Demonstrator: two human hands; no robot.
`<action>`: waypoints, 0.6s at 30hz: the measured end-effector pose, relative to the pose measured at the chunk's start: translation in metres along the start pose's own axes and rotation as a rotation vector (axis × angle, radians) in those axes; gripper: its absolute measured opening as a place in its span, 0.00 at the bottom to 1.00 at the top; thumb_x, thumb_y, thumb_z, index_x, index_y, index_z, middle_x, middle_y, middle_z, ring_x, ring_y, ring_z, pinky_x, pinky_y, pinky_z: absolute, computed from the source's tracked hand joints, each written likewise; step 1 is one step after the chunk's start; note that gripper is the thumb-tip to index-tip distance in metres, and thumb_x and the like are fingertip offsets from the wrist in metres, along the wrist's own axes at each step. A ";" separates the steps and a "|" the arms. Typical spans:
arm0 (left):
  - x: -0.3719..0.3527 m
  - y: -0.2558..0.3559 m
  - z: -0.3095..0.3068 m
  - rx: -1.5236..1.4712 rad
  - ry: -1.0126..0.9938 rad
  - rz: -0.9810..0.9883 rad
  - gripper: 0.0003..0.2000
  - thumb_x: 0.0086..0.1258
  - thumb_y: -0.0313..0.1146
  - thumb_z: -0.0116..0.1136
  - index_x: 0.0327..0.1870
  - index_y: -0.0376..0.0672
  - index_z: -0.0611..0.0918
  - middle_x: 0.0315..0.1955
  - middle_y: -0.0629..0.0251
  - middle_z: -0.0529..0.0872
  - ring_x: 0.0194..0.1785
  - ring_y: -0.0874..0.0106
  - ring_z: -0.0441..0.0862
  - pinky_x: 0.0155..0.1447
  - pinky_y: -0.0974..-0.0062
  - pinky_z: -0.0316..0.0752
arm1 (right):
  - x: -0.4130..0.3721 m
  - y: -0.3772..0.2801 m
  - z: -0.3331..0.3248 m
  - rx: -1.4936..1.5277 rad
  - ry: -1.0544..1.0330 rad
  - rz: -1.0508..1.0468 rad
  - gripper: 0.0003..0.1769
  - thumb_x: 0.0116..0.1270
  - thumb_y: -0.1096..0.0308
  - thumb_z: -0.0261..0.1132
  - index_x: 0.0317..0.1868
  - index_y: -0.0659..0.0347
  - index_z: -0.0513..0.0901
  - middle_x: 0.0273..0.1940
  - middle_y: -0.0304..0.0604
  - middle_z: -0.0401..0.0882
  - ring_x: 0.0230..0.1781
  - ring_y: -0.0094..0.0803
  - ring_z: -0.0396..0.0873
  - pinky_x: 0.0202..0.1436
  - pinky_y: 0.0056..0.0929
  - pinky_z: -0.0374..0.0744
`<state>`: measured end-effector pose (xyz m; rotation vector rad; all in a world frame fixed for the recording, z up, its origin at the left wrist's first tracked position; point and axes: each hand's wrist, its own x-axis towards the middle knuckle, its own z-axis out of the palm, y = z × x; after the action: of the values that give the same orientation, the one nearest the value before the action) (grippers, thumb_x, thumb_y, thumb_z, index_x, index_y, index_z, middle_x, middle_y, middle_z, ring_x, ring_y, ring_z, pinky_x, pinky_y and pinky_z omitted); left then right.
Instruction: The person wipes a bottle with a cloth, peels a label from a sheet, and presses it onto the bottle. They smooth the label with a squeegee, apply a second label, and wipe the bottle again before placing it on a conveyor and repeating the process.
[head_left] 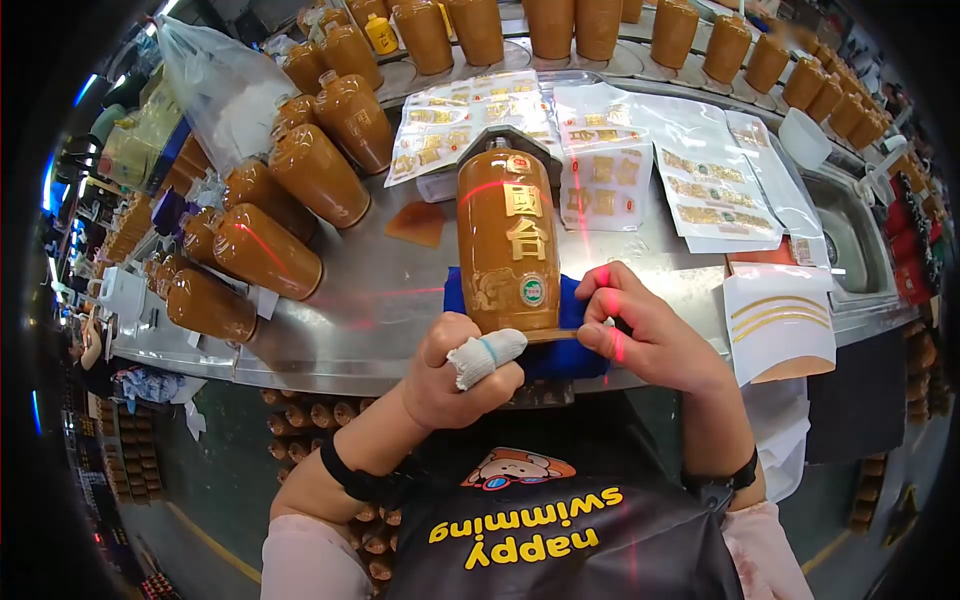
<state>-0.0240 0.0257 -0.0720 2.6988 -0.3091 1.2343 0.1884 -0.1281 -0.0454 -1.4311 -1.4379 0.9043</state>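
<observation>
A glossy brown bottle (pixel 505 240) with raised gold characters and a small green round emblem lies with its base towards me, its neck end in a dark angular holder (pixel 548 150). Along its base edge runs a thin brownish-gold strip (pixel 552 335), pinched at its right end by my right hand (pixel 645 335) between thumb and fingertips. My left hand (pixel 460 370) is closed at the strip's other end, a white knitted cover on one finger; its fingertips are partly hidden. Beneath the bottle's base is a blue cloth (pixel 568 362).
Several brown bottles (pixel 318 175) stand at the left; more line the conveyor (pixel 620 60) behind. Sheets of gold character stickers (pixel 605 185) lie beyond the bottle. At the right are a white card with curved gold strips (pixel 780 312) and a metal sink (pixel 850 235).
</observation>
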 end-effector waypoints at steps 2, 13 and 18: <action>0.003 0.002 0.000 0.041 -0.007 0.034 0.11 0.45 0.31 0.67 0.32 0.53 0.82 0.48 0.73 0.82 0.44 0.68 0.70 0.39 0.70 0.70 | -0.001 0.003 0.000 0.013 0.001 0.005 0.12 0.71 0.62 0.65 0.33 0.59 0.74 0.50 0.43 0.66 0.52 0.31 0.66 0.56 0.29 0.68; 0.001 0.004 -0.001 0.073 -0.059 -0.049 0.11 0.43 0.30 0.66 0.31 0.53 0.83 0.46 0.74 0.80 0.47 0.67 0.71 0.43 0.68 0.73 | -0.003 0.000 -0.005 -0.035 0.002 0.000 0.12 0.70 0.63 0.66 0.33 0.60 0.75 0.47 0.43 0.67 0.50 0.33 0.67 0.54 0.29 0.70; 0.015 -0.001 0.002 0.063 -0.069 0.078 0.12 0.42 0.29 0.67 0.31 0.50 0.83 0.43 0.69 0.82 0.46 0.67 0.70 0.42 0.69 0.71 | -0.001 0.002 -0.002 -0.030 0.033 -0.012 0.11 0.68 0.63 0.66 0.33 0.61 0.76 0.44 0.45 0.70 0.47 0.39 0.69 0.54 0.33 0.71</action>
<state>-0.0127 0.0239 -0.0618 2.8125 -0.3945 1.1920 0.1911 -0.1295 -0.0465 -1.4513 -1.4392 0.8511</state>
